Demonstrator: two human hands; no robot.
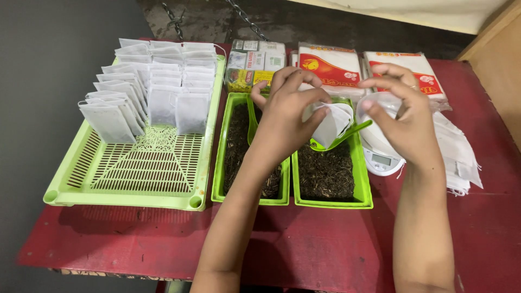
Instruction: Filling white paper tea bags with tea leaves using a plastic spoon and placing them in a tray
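We pinch the small white filter bag (332,123) open with our left hand (287,111) above the right tea tray (362,179), while our right hand (404,122), fingers loosely curled, should steady the white cup (374,106) for a clean pour.

1. Slotted tray (135,173) at desk (325,244) left; filled bags (146,87) stand in rows in its back half.
2. Two bins side by side right of it: left bin (220,163), right bin (361,184), both with loose tea.
3. Scoop (347,135) lies in right bin.
4. Scale (382,160) right of bins, empty bags (461,152) right of scale.
5. Boxes (255,62) and packs (331,68) behind bins.
6. Left hand (287,114) and right hand (404,116) hold a bag (331,125) above right bin.
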